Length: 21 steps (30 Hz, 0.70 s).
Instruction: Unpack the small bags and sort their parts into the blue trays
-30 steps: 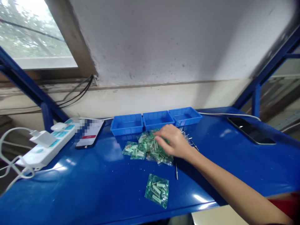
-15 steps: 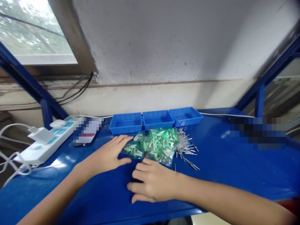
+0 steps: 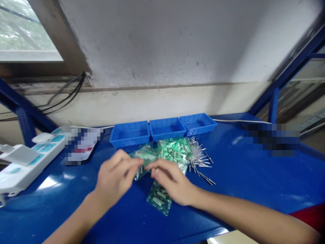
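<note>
We see left hand (image 3: 114,176) and right hand (image 3: 175,185) nearly meeting at a green packet (image 3: 145,156) beside the packet pile (image 3: 175,149) — grips blurred, can't tell; hard tugging might tear it, spilling contents.

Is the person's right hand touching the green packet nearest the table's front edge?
Cannot tell. In the head view, the only one, the right hand overlaps the upper right of that green packet, showing neither clear contact nor a gap.
</note>
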{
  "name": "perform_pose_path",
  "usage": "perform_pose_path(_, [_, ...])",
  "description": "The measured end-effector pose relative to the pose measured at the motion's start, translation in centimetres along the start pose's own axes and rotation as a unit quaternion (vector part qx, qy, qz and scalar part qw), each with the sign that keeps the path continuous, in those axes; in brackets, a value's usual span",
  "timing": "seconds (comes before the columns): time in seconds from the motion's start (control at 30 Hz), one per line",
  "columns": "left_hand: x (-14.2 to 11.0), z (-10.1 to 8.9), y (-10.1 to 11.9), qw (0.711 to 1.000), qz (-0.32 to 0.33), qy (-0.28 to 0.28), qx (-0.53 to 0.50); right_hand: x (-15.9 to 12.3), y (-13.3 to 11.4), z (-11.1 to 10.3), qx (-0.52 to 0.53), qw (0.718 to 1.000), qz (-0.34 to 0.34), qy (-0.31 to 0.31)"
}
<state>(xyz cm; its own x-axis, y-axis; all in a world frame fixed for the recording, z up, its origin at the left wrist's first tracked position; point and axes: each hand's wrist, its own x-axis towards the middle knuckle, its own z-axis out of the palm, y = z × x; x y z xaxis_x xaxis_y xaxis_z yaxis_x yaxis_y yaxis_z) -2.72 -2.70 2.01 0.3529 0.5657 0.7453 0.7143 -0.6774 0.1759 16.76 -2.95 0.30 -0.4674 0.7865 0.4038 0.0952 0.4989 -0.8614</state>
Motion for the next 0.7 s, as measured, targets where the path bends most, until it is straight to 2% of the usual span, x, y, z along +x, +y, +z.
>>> perform_pose_path(0.07, [-1.0,0.6,1.5,0.996,0.084,-0.009,-0.027,0.3,-0.1,-0.2,0.098,0.992,0.071,0.034])
perform_pose_path(0.1, [-1.4,0.9,1.9,0.993,0.108,-0.035,-0.044,0.4,-0.1,-0.3,0.129,0.986,0.094,0.043])
perform_pose_path(0.17, [-1.8,1.3,1.8,0.988,0.119,-0.074,-0.061,0.5,-0.1,-0.5,0.152,0.98,0.117,0.044])
perform_pose_path(0.23, [-1.9,1.4,1.0,0.988,0.102,-0.097,-0.066,0.5,-0.1,-0.5,0.132,0.985,0.105,0.037])
perform_pose_path(0.3, [-1.6,0.9,0.1,0.987,0.061,-0.115,-0.09,0.3,0.0,-0.4,0.068,0.994,0.075,0.049])
perform_pose_path(0.37, [-1.3,0.3,-0.3,0.977,-0.009,-0.141,-0.157,0.0,0.2,-0.5,-0.023,0.997,0.018,0.074])
perform_pose_path(0.43, [-1.1,-0.1,0.0,0.948,-0.1,-0.162,-0.254,-0.3,0.3,-0.6,-0.117,0.987,-0.081,0.078])
perform_pose_path(0.53, [-1.0,-0.1,1.0,0.884,-0.229,-0.181,-0.365,-0.6,0.4,-0.8,-0.224,0.949,-0.207,0.076])
perform_pose_path(0.6, [-1.2,0.3,1.6,0.867,-0.282,-0.166,-0.375,-0.7,0.4,-0.7,-0.261,0.937,-0.214,0.089])
perform_pose_path(0.63, [-1.3,0.5,1.7,0.875,-0.29,-0.147,-0.359,-0.7,0.3,-0.7,-0.269,0.938,-0.197,0.093])
perform_pose_path(0.7, [-1.6,0.8,1.7,0.915,-0.256,-0.084,-0.3,-0.6,-0.1,-0.5,-0.268,0.947,-0.143,0.099])
